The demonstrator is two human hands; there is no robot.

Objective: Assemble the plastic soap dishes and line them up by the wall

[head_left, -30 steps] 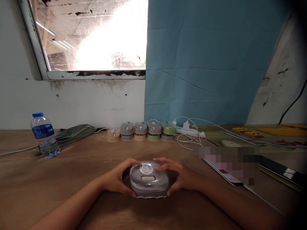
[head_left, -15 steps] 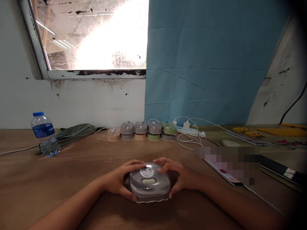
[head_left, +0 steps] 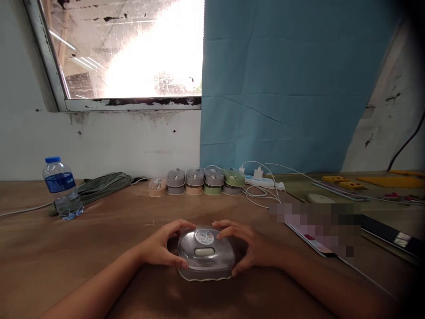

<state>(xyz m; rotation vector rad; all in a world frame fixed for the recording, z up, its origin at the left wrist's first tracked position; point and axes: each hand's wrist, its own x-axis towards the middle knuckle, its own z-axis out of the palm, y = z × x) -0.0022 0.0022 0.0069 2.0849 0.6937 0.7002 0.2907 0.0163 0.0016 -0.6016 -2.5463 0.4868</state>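
A small rounded grey lidded box [head_left: 212, 259], like a soap box, sits on the table in front of me. Its glossy see-through lid has a round printed sticker and a pale oval slot. My left hand [head_left: 166, 246] curves around its left side, thumb at the front left edge and fingertips at the back. On the other side, my right hand [head_left: 244, 243] grips it with the thumb low at the front right and the fingers over the lid's back right. Both hands are closed about the box.
Similar boxes in grey, peach and green [head_left: 204, 181] line the wall, mostly stacked in twos. A water bottle [head_left: 63, 188] and a grey-green pouch [head_left: 104, 186] lie left. Toward the right are a power strip [head_left: 262, 180], white cables and a phone-like device [head_left: 308, 239].
My left fingertips have slid back and left off the sticker toward the lid's edge, and the left thumb is slightly higher. The box has barely shifted left.
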